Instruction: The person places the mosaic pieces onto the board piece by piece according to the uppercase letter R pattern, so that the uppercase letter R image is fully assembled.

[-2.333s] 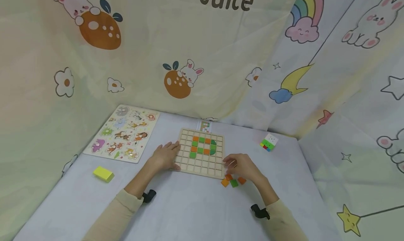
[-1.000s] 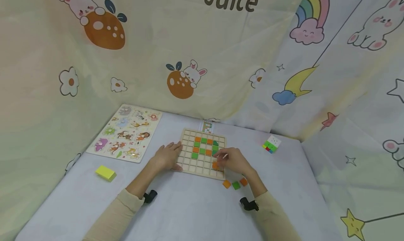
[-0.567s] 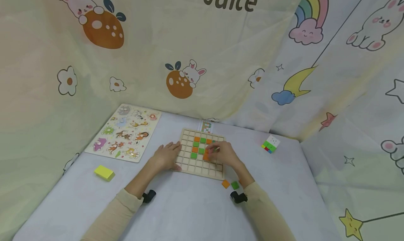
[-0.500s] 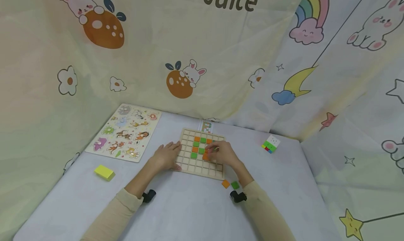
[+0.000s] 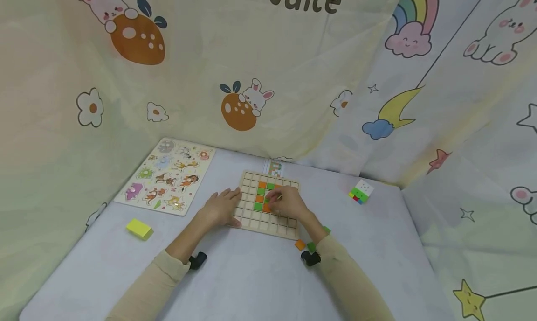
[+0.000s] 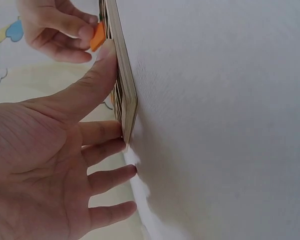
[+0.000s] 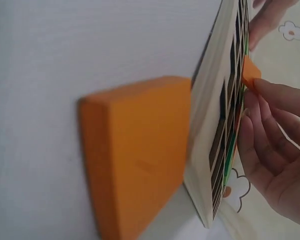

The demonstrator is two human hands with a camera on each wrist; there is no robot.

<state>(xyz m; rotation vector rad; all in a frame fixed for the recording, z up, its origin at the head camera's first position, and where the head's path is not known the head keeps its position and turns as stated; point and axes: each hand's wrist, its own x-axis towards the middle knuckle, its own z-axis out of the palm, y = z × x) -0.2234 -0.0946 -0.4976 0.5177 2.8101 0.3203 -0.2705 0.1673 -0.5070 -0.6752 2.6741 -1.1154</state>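
Note:
My right hand pinches an orange square tile between thumb and fingers, over the lower middle of a wooden grid board. In the right wrist view the held tile stands tilted at the board's surface. My left hand rests on the board's left edge, its thumb on top and its fingers straight. Orange and green tiles sit in the grid; my right hand hides some of them. Near the board's lower right corner lie a loose orange tile and green pieces.
Behind the board lies a small pattern card. An animal puzzle board is at the back left, with a yellow block in front of it. A coloured puzzle cube stands at the right.
My right hand has taken an orange tile from beside the loose pieces and carried it leftward across the board. My left hand has stayed on the board's left edge.

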